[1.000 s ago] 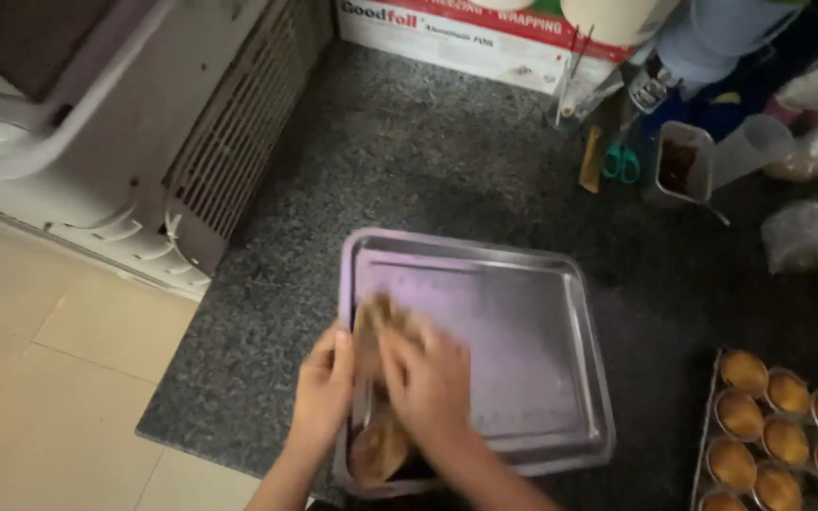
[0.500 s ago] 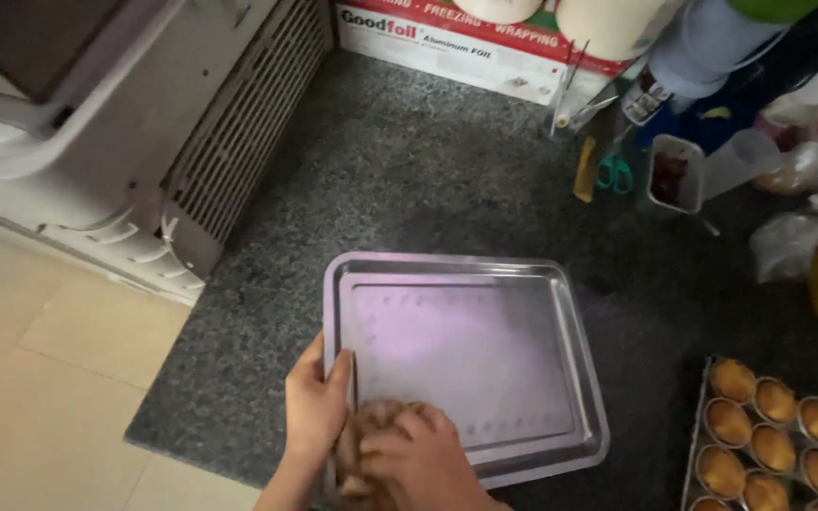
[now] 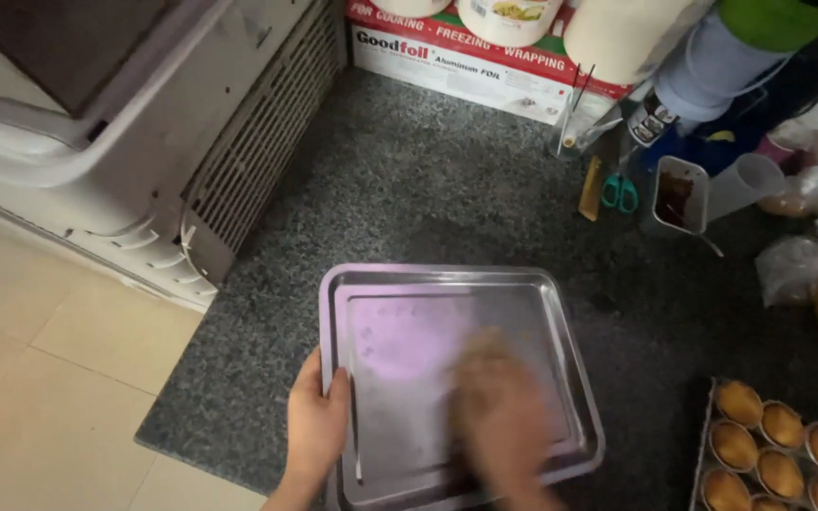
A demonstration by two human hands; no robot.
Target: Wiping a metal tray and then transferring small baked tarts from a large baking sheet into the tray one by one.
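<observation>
Baking tray [image 3: 447,312]: shallow rectangular sheet of dull silvery metal, rounded corners, raised rim, flat smudged floor. Lies flat on the desk [image 3: 428,189], a dark speckled granite slab, at its near edge; long axis runs near to far, slightly turned so the far end leans right.

Left hand [image 3: 317,431]: grasping the tray's near-left rim, fingers curled over the edge, thumb on the outer side.

Right hand [image 3: 502,416]: over the tray floor, right of centre; blurred, so whether it is clenched, spread or holding anything cannot be told.

Muffin tin [image 3: 778,445]: near right, well apart from the tray, round cups with golden-brown cakes.

Scissors [image 3: 620,192]: green handles, far right, beside a small rectangular container [image 3: 678,194] with dark contents.

Foil box [image 3: 485,61]: long carton, red and white, along the far edge.

White appliance [image 3: 144,123]: far left, slatted vent side.
</observation>
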